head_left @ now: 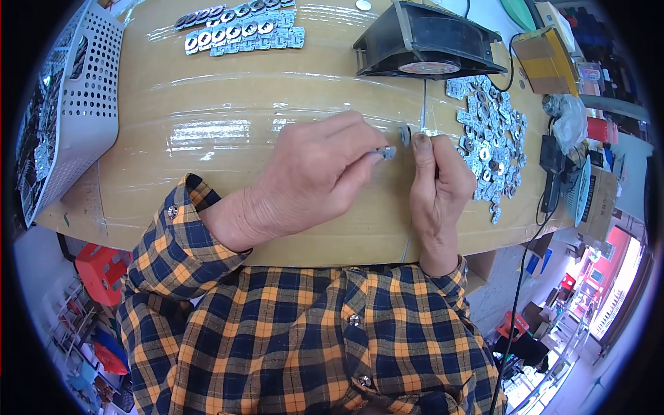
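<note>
My left hand [311,176] rests on the tan table [207,124] and pinches a small grey metal piece [387,153] between thumb and fingertips. My right hand [436,183] lies just to its right, fingers curled, holding a small dark round part [405,133] at its fingertip beside a thin upright rod [423,107]. The two small parts sit a few centimetres apart. Both forearms wear orange-and-blue plaid sleeves.
A heap of small silvery metal pieces [487,142] lies right of my right hand. Rows of assembled pieces [238,31] sit at the far side. A black fan [429,45] stands behind the hands, a white perforated basket [66,104] at the left, boxes at the right.
</note>
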Demonstrator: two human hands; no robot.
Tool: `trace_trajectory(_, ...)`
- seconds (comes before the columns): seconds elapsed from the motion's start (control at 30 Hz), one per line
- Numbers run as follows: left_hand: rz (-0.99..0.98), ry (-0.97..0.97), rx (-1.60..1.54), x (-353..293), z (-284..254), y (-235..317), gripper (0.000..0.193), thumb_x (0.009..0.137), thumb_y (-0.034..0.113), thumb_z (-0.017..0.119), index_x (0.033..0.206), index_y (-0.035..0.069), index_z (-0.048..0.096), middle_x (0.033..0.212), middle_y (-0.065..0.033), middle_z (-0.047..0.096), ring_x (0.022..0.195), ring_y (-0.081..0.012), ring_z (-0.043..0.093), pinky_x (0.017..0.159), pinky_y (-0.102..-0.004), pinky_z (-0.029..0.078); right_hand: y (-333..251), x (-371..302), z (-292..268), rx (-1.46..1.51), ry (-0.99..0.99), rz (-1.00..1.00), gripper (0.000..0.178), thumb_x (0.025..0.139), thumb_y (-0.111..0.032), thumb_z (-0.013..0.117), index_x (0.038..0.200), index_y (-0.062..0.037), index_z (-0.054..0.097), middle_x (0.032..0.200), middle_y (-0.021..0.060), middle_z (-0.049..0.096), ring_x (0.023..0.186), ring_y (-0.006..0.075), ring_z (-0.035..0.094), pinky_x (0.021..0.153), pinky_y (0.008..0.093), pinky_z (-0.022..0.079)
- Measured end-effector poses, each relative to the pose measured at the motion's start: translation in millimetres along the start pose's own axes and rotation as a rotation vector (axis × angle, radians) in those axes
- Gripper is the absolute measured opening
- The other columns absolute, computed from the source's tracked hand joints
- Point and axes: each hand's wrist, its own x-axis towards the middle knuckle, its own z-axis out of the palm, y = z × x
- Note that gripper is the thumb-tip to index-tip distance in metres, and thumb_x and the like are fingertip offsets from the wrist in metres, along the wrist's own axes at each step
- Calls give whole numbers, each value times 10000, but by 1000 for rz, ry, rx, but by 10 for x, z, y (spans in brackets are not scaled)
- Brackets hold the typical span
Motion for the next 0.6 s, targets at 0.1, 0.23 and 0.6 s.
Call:
trace_trajectory(0.1, -107, -1, -160, 27, 1, -18, 172, 806, -22, 645, 978, -16, 634, 758, -93, 589, 662, -185, 583, 576, -278, 436, 43, -34, -22, 91, -39, 151, 234, 955, -105, 551, 751, 7, 580, 593, 27, 526, 507, 94, 450, 477, 258, 358)
trace_trajectory(0.23, -149, -49, -194, 43, -11, -77, 177, 827, -11, 632, 1003, -16, 642, 790, -88, 610, 701, -162, 583, 610, -268, 438, -90, -30, -126, 511, -178, 302, 262, 982, -184, 526, 795, -11, 590, 722, 8, 579, 580, 40, 466, 510, 189, 350)
trace_trajectory(0.6, -263, -268, -422, 89, -235, -21, 99, 817, 51, 671, 897, -8, 661, 764, -37, 640, 665, -83, 558, 601, -227, 429, -121, -16, -214, 647, -357, 206, 283, 968, -173, 509, 756, 6, 565, 663, 24, 560, 525, 56, 463, 484, 199, 348)
